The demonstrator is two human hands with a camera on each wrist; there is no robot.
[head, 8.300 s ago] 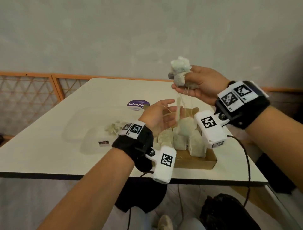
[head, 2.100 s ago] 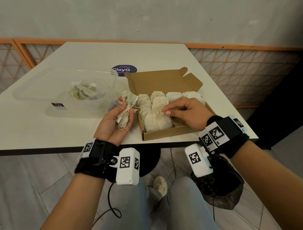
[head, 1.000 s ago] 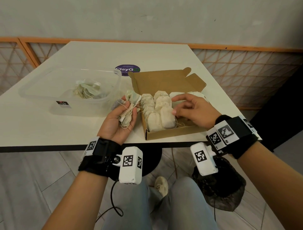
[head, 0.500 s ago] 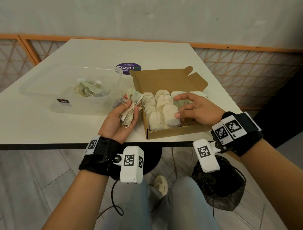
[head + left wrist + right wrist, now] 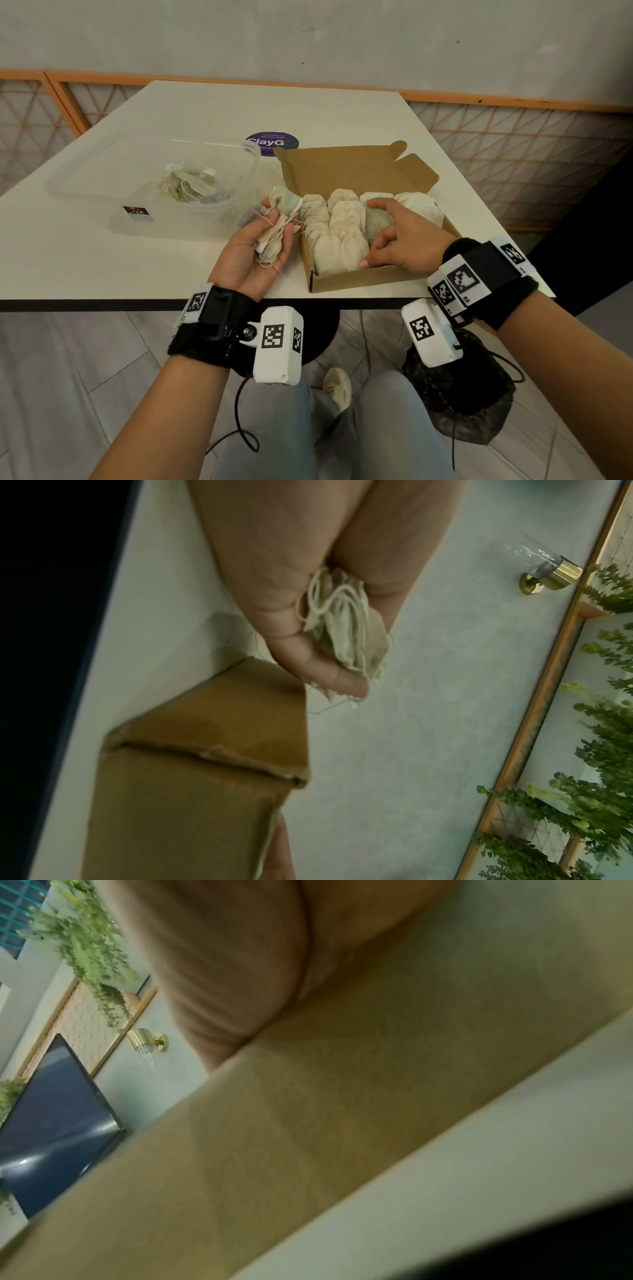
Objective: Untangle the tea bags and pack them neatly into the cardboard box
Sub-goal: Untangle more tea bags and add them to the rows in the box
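Observation:
An open cardboard box (image 5: 359,282) sits near the table's front edge, with several tea bags (image 5: 337,222) standing in rows inside. My right hand (image 5: 380,236) lies in the box, its index finger and thumb spread across a greenish bag and pressing on the packed bags. Left of the box, my left hand (image 5: 260,248) is palm up and grips a tangled clump of tea bags (image 5: 277,209) with loose strings. The left wrist view shows that clump (image 5: 346,631) between thumb and fingers, beside the box (image 5: 205,764). In the right wrist view the box wall (image 5: 342,1096) hides the fingers.
A clear plastic container (image 5: 102,192) stands left of the box and holds more tangled tea bags (image 5: 188,185). A purple round sticker (image 5: 272,144) lies behind the box lid (image 5: 342,171). Below the table edge (image 5: 102,305) are my knees and a black bag (image 5: 459,404).
My right hand has spread inside the box, index finger reaching farther back and thumb toward the near wall. Earlier both hands were raised, pulling bags apart. The left hand keeps the clump.

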